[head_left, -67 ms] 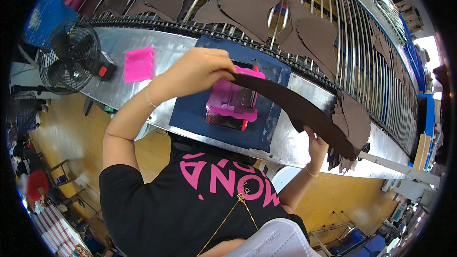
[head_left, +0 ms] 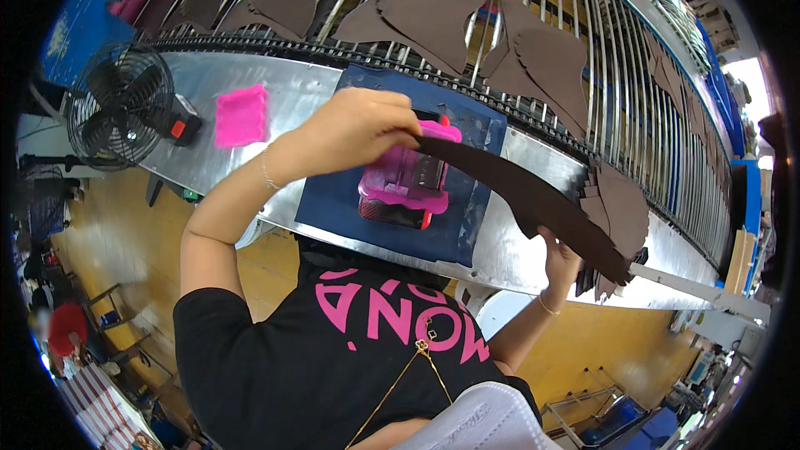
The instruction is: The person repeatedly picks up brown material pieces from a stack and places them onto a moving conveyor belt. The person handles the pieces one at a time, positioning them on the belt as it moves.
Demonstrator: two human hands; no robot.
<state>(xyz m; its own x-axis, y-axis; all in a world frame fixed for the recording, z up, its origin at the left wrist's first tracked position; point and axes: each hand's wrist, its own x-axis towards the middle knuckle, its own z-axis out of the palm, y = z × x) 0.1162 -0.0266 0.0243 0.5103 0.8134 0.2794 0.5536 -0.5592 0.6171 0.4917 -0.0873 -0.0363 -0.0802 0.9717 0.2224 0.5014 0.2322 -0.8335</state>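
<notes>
A dark brown, leather-like cut piece (head_left: 521, 192) stretches between my two hands, its long edge curved. Its left end is pinched in the fingers of my left hand (head_left: 362, 129), above a bright pink tray-like holder (head_left: 404, 179). My right hand (head_left: 560, 262) grips the lower edge toward the other end, thumb up against it. Under the pink holder lies a black and red device (head_left: 392, 213), mostly covered, on a dark blue mat (head_left: 333, 200). The right end of the piece overlaps a fanned stack of similar brown pieces (head_left: 621, 200).
A metal-barred conveyor (head_left: 550, 0) runs along the far side, carrying several brown cut pieces (head_left: 429, 12). On the metal table (head_left: 196, 75) at left sit a pink square tray (head_left: 242, 117) and a black fan (head_left: 121, 104). A flat metal bar (head_left: 700, 290) extends at right.
Both hands have shifted slightly to the right with the brown piece, my right hand also a little lower. The holder and the stack look unmoved.
</notes>
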